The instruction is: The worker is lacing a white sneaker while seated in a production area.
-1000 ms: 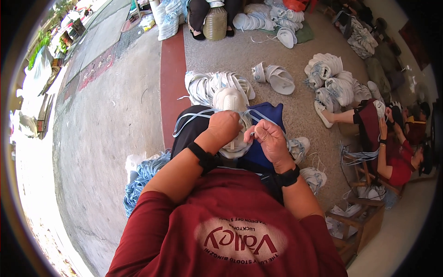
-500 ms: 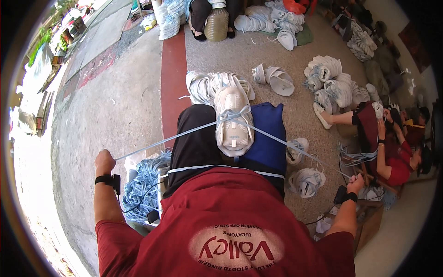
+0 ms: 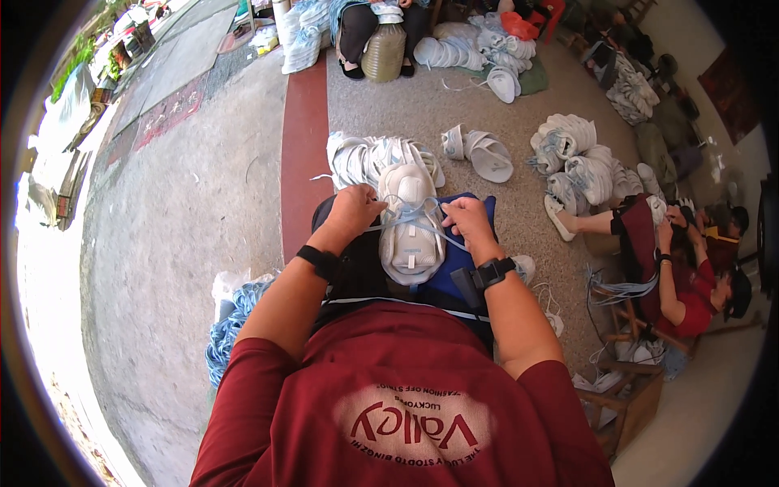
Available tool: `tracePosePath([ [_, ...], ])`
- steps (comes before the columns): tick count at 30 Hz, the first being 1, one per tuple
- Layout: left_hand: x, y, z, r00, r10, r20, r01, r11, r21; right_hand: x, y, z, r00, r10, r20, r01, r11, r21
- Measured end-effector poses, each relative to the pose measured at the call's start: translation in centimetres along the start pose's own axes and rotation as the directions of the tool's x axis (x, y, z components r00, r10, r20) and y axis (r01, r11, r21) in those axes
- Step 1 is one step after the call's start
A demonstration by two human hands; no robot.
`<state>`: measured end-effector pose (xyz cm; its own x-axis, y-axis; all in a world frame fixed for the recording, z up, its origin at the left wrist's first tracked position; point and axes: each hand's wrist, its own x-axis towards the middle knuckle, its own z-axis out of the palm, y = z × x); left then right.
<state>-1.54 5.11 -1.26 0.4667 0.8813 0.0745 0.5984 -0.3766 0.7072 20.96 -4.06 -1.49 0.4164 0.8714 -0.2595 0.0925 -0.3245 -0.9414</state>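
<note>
A white sneaker (image 3: 411, 253) rests on my lap, its sole end toward me hidden. Across its top a light blue shoelace (image 3: 415, 213) forms loose loops. To the left of the shoe, my left hand (image 3: 355, 213) is closed with fingertips pinching the lace. Just right of the shoe, my right hand (image 3: 471, 221) pinches another stretch of the same lace. Both hands are close in to the shoe. A blue cloth (image 3: 462, 276) lies over my right thigh.
Beyond my knees lies a row of white shoe uppers (image 3: 365, 158). A tangle of blue laces (image 3: 231, 325) sits at my left. Shoe piles (image 3: 580, 162) stand to the right near a seated person (image 3: 690, 300). Another person sits at the far side behind a large bottle (image 3: 383, 53).
Both hands have come inward from wide apart, where the lace was pulled taut, to beside the shoe. The lace is now slack and looped over the shoe's top.
</note>
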Motion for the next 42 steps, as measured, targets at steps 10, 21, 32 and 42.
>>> tracePosePath([
  [10,0.0,0.1,2.4,0.98,-0.168,0.106,0.191,0.647,-0.738,1.2,0.8,2.0,0.995,-0.036,0.089,0.02,0.984,0.177],
  [21,-0.7,0.6,2.0,0.959,-0.011,0.283,0.213,0.689,-0.693,-0.4,-0.7,1.8,0.933,-0.177,0.312,0.212,0.974,-0.081],
  [32,-0.3,-0.8,2.8,0.966,-0.087,0.244,0.238,0.668,-0.705,0.4,-0.4,-0.2,0.842,-0.256,0.475,0.424,0.859,-0.287],
  [42,-1.1,-0.2,2.6,0.995,0.069,0.077,-0.028,0.896,-0.444,-0.5,0.1,0.0,0.794,-0.465,0.391,0.581,0.771,-0.262],
])
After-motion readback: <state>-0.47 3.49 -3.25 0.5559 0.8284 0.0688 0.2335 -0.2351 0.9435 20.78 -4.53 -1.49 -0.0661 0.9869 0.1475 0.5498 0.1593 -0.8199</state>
